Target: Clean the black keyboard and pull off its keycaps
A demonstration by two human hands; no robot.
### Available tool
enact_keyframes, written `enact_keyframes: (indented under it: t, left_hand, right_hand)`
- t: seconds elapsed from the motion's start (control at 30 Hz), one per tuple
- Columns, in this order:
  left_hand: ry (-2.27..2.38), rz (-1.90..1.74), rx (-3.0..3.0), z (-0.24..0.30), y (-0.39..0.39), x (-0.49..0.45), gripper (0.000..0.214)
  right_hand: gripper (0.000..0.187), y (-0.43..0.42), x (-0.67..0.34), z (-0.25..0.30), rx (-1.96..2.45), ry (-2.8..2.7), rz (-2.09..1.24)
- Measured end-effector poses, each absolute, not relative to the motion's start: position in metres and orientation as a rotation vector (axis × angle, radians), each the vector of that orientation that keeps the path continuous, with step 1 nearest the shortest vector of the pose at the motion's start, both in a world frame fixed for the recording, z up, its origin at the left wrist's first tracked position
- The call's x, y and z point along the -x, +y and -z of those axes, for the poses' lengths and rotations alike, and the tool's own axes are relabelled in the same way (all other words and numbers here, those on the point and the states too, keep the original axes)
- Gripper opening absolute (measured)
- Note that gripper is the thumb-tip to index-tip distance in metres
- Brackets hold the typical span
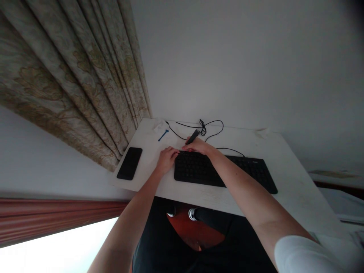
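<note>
A black keyboard (196,170) lies on the white desk, partly covered by my right forearm. My right hand (197,146) is closed around a black brush (192,137) above the keyboard's far left edge. The brush slants, its wider bristled-looking end pointing up and away from me. My left hand (167,158) is at the far left corner of the keyboard, with bent fingers pinching at that corner. The two hands are close together, and the lower end of the brush is partly hidden by my right fingers.
On the white desk (155,185), a black phone (129,163) lies at the left. A small blue tool (163,135) rests near the back, beside a black cable (218,131) bundled by the wall. A patterned curtain (93,76) hangs at the left.
</note>
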State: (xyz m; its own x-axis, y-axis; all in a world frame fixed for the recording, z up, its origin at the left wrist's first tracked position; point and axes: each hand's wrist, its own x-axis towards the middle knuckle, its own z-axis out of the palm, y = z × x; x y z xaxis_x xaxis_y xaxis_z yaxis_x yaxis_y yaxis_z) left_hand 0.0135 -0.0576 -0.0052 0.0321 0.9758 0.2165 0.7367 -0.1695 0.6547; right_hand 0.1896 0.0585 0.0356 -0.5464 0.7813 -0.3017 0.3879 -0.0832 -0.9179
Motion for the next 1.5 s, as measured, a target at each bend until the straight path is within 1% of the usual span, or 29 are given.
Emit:
enact_keyframes:
  t: [0.17,0.43,0.57,0.7,0.97,1.23,1.5]
  left_hand:
    - [1.719,-0.93,-1.96,0.008,-0.056,-0.013,0.018]
    - [1.727,-1.066,-1.761,0.009,-0.062,-0.014,0.015]
    - [1.742,-1.077,-1.75,0.008,-0.065,-0.015,0.015]
    - [1.74,-1.04,-1.772,0.009,-0.063,-0.013,0.019]
    - [1.637,-1.0,-1.884,0.015,-0.057,-0.01,0.025]
    - [1.721,-0.772,-1.948,0.007,-0.052,-0.011,0.026]
    - [1.739,-0.704,-1.905,0.003,-0.051,-0.015,0.025]
  right_hand:
    - [0.027,0.056,-0.183,-0.043,1.165,-2.125,-1.499]
    - [0.025,0.045,-0.183,-0.045,1.182,-2.059,-1.459]
    - [0.024,0.038,-0.184,-0.047,1.189,-2.147,-1.329]
    - [0.021,0.032,-0.183,-0.054,1.241,-2.223,-1.187]
    - [0.015,0.026,-0.171,-0.068,1.285,-2.321,-1.077]
    - [0.016,0.023,-0.172,-0.063,1.142,-2.321,-1.047]
    - [0.022,0.022,-0.174,-0.056,1.099,-2.274,-1.048]
